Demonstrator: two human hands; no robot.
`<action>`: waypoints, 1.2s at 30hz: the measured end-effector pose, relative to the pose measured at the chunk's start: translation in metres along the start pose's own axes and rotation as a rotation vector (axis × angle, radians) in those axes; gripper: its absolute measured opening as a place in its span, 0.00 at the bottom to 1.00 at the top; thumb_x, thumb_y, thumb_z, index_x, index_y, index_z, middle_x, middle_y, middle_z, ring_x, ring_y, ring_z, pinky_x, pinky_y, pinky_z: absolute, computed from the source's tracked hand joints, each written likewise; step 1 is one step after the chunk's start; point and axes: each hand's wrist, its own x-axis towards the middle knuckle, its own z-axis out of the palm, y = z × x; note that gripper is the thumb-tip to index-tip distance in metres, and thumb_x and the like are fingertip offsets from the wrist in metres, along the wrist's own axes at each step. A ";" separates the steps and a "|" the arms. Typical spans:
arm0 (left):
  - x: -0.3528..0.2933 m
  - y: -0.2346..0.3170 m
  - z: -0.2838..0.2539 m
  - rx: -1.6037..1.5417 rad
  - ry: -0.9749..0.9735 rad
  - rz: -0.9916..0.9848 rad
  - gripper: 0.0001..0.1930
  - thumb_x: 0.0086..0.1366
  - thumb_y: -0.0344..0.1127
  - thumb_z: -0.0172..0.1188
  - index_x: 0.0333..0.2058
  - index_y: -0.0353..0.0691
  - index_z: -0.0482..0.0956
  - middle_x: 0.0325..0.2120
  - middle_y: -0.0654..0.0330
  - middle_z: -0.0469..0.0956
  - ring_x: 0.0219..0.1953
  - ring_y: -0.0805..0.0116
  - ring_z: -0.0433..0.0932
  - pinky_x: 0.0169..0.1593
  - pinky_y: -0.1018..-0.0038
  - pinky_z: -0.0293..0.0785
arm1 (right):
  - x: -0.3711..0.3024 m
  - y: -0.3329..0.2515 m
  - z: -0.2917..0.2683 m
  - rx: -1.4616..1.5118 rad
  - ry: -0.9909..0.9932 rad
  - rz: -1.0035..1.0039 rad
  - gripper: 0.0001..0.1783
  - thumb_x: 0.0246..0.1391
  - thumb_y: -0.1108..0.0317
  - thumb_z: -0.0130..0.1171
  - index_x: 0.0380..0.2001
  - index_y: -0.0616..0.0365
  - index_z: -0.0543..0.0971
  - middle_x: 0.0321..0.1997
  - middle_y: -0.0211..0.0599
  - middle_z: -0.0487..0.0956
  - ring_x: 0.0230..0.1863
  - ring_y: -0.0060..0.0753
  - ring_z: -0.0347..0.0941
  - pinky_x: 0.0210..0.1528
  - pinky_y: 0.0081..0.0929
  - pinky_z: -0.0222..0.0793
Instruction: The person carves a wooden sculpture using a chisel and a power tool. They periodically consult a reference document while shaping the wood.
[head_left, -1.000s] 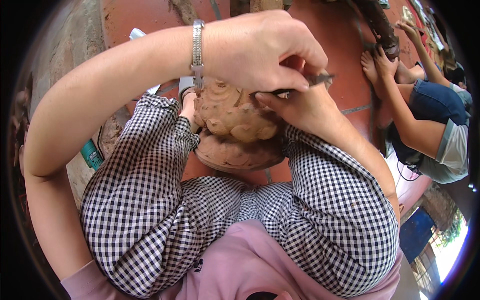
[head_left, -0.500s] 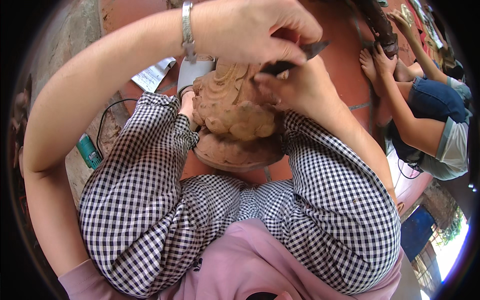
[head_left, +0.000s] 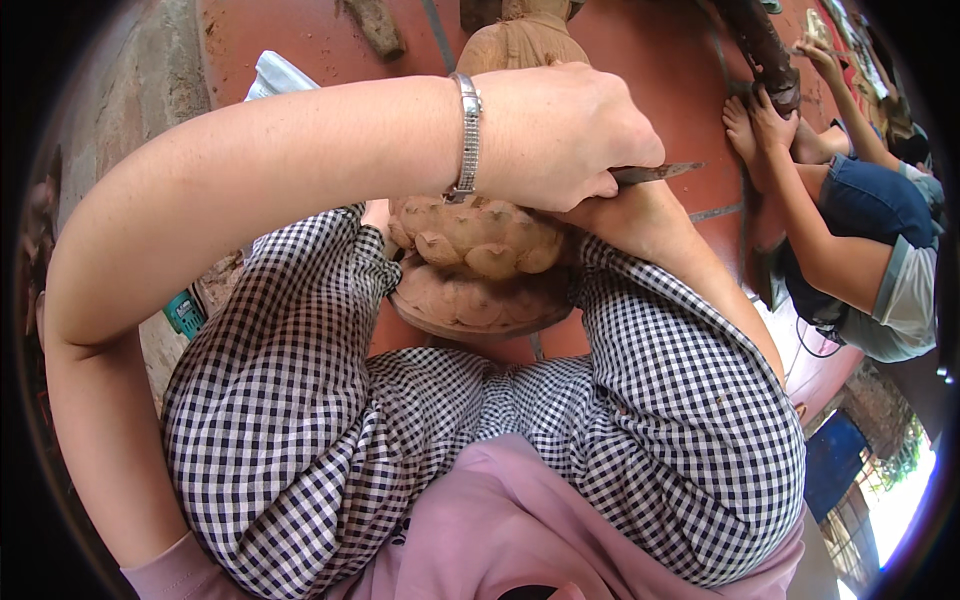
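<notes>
A carved wooden statue (head_left: 480,240) with a petalled base stands on the floor between my legs. Its upper part shows beyond my wrist. My left hand (head_left: 565,130), with a metal band at the wrist, reaches across in front of the statue. Its fingers are curled around a dark pointed blade (head_left: 658,172), whose tip sticks out to the right. From the right, my right forearm (head_left: 690,240) comes in over my knee and passes beneath the left hand. The right hand and its fingers are hidden there, so what they hold cannot be made out.
A green power tool (head_left: 183,314) lies left of my leg. White paper (head_left: 280,75) and a wood piece (head_left: 375,25) lie on the far-left floor. At right, another person sits barefoot, their hand (head_left: 770,125) by a dark wooden piece (head_left: 760,55).
My left hand has moved right and slightly down with the blade, now covering my right hand. The statue's upper part has come into view at the top.
</notes>
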 end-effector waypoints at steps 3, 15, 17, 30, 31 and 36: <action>-0.002 -0.007 -0.004 -0.097 -0.052 -0.077 0.08 0.50 0.26 0.64 0.28 0.33 0.75 0.21 0.49 0.76 0.27 0.51 0.78 0.31 0.61 0.73 | 0.008 -0.001 -0.001 -0.111 0.076 -0.067 0.21 0.44 0.71 0.73 0.41 0.64 0.76 0.39 0.41 0.80 0.41 0.35 0.78 0.40 0.30 0.76; 0.009 0.001 -0.023 -0.045 -0.099 -0.078 0.09 0.50 0.25 0.63 0.33 0.32 0.78 0.26 0.45 0.79 0.31 0.51 0.80 0.35 0.62 0.76 | 0.018 -0.012 -0.003 0.028 -0.024 0.015 0.24 0.38 0.75 0.75 0.41 0.65 0.76 0.37 0.38 0.81 0.41 0.32 0.79 0.41 0.28 0.76; 0.010 -0.001 -0.022 -0.074 -0.094 -0.142 0.11 0.51 0.26 0.62 0.35 0.31 0.79 0.28 0.45 0.79 0.32 0.51 0.81 0.36 0.63 0.77 | 0.021 -0.011 -0.005 -0.002 0.105 -0.075 0.25 0.38 0.75 0.75 0.42 0.65 0.76 0.38 0.38 0.81 0.41 0.33 0.79 0.41 0.28 0.76; 0.012 -0.009 -0.031 -0.024 0.020 -0.094 0.06 0.52 0.26 0.61 0.29 0.32 0.78 0.25 0.48 0.80 0.29 0.51 0.81 0.35 0.62 0.78 | 0.032 -0.013 -0.005 -0.068 0.281 -0.044 0.23 0.41 0.68 0.74 0.41 0.63 0.77 0.37 0.42 0.82 0.39 0.39 0.80 0.39 0.32 0.77; 0.012 -0.008 -0.032 -0.045 -0.003 -0.034 0.06 0.51 0.27 0.62 0.28 0.31 0.77 0.23 0.44 0.78 0.28 0.47 0.80 0.33 0.60 0.76 | 0.031 -0.014 -0.007 -0.248 0.285 -0.097 0.21 0.41 0.71 0.73 0.39 0.63 0.78 0.37 0.42 0.82 0.39 0.39 0.80 0.39 0.31 0.77; 0.001 0.003 -0.027 -0.157 -0.130 -0.090 0.15 0.50 0.26 0.64 0.39 0.32 0.79 0.32 0.46 0.79 0.36 0.51 0.80 0.42 0.66 0.77 | 0.026 -0.013 -0.006 -0.128 0.061 -0.088 0.24 0.38 0.71 0.75 0.41 0.63 0.77 0.38 0.44 0.82 0.40 0.42 0.80 0.41 0.33 0.77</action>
